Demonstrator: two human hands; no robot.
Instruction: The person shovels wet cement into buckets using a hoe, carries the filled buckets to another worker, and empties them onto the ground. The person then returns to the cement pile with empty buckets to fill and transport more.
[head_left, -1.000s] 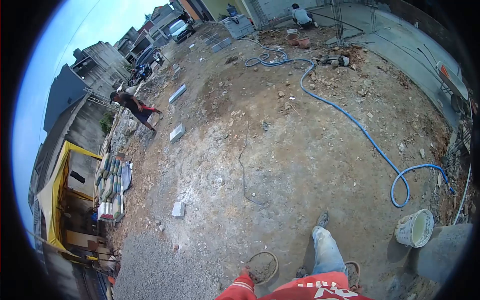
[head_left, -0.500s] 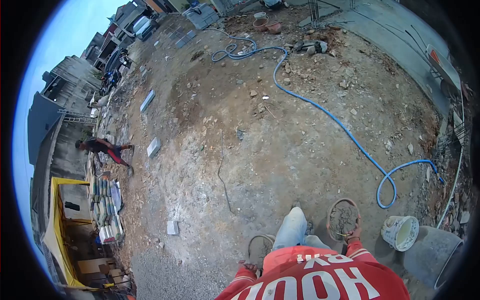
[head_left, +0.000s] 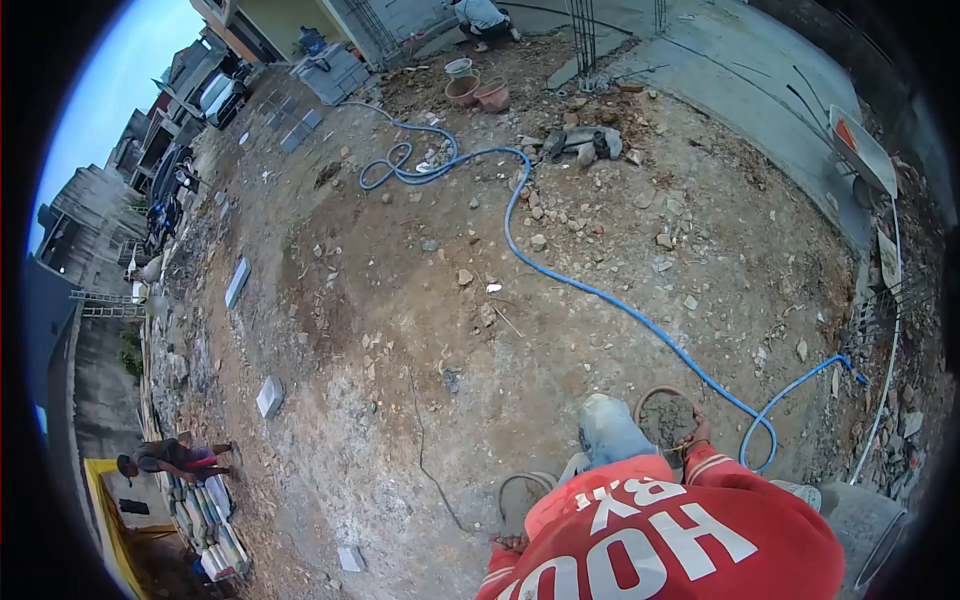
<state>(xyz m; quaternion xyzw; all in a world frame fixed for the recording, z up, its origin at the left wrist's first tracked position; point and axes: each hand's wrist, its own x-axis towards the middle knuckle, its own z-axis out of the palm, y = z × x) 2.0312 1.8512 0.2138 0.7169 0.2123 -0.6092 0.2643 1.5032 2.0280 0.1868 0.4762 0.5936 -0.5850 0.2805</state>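
Note:
My right hand (head_left: 697, 432) is closed at the near rim of a round bucket (head_left: 639, 408) with lumpy grey wet mix (head_left: 668, 420) inside. On the other side, my left hand (head_left: 512, 543) is closed beside a second bucket (head_left: 502, 492), also with grey material in it. Part of this second bucket is hidden by the red sweatshirt (head_left: 640, 540). Whether each hand grips a handle or the rim itself, I cannot tell. My jeans-clad leg (head_left: 612, 430) is between the two buckets.
A blue hose (head_left: 640, 310) winds across the rubble-strewn ground. Loose blocks (head_left: 269, 397) lie to the left, where a person (head_left: 165, 455) bends by stacked sacks (head_left: 205, 520). Farther off are buckets (head_left: 492, 95), a crouching person (head_left: 483, 15), rebar columns (head_left: 583, 40) and a wheelbarrow (head_left: 862, 150).
I have moved forward with both buckets, closer to the hose. The white bucket at right is now mostly behind my sleeve. The person at left has moved to the sacks.

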